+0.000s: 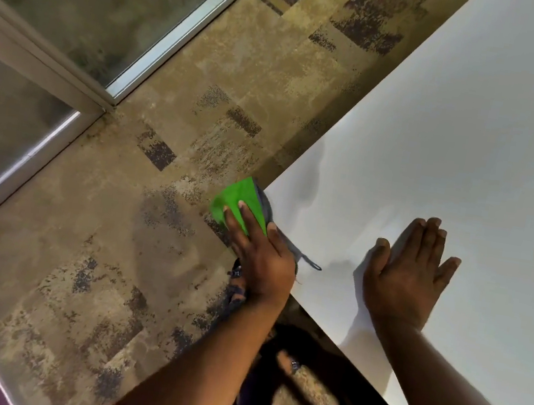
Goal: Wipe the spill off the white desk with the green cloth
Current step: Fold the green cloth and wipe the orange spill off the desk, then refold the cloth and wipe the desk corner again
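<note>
At the near edge of the view, two bare forearms reach up and forward from the bottom of the frame. The right hand [407, 275] lies flat on the white counter [475, 146], palm down, fingers extended and pointing away from the person; its grip is released and carries nothing. The left hand [261, 257] sits at the counter's left edge with its grip clenched on the green cloth [241, 203], the fingers pressed across the cloth's upper face. The cloth is folded into a roughly rectangular pad, bright green on top with a grey underside and a thin grey loop trailing onto the counter near the thumb. Its long axis runs diagonally, away and to the left, and most of the pad overhangs the counter edge above the floor. Just beyond the cloth, a faint grey wet smear [311, 177] marks the smooth, matte counter surface close to its edge. Below and beyond the counter, the carpet floor [170, 101] shows a mottled tan pattern with dark rectangular patches. Farthest away, a glazed partition with pale metal frames [188, 24] meets the floor.
</note>
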`<state>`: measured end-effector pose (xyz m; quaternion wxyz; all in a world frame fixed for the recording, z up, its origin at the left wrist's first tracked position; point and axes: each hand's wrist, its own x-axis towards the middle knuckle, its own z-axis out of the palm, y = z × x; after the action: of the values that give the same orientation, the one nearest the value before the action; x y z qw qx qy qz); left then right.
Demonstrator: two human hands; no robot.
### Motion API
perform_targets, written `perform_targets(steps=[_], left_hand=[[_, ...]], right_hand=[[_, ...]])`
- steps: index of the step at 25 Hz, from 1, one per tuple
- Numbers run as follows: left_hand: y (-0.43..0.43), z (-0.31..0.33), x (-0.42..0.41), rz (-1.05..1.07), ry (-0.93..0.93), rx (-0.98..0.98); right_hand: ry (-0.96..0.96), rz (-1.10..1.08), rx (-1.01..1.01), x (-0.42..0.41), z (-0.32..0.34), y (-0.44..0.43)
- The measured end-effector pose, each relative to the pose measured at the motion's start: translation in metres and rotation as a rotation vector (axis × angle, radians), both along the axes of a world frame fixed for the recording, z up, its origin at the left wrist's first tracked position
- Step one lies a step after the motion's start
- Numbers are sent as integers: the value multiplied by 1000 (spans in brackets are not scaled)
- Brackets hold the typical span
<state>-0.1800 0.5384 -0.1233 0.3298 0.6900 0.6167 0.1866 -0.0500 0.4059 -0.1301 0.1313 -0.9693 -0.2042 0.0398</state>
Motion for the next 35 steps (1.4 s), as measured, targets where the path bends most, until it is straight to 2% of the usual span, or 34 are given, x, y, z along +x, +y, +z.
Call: perform_targets(steps=[6, 10, 14, 20, 23, 25, 27, 29, 33, 35], left_hand=[[54, 4, 4, -369, 367, 205], [60, 8, 32, -556, 400, 221], [31, 11, 27, -703, 424, 238], [60, 28, 12, -830, 439, 102], [89, 39, -5, -945, 355, 80], [105, 46, -9, -940, 256, 102], [133, 48, 2, -803, 185, 67], [171, 45, 23, -758, 210, -50], [220, 32, 58, -1039, 339, -253], [228, 26, 62, -1112, 399, -233]], right_hand=[[-23, -18, 1, -1, 4, 4], [35, -23, 2, -1, 7, 1], [71, -33, 0, -1, 12, 3], [123, -26, 41, 0, 30, 8], [77, 149, 141, -5, 52, 60], [159, 242, 190, -6, 66, 109], [235, 262, 149, 0, 73, 149], [252, 281, 36, 7, 74, 171], [230, 324, -137, 16, 71, 177], [229, 310, -157, 18, 72, 175]])
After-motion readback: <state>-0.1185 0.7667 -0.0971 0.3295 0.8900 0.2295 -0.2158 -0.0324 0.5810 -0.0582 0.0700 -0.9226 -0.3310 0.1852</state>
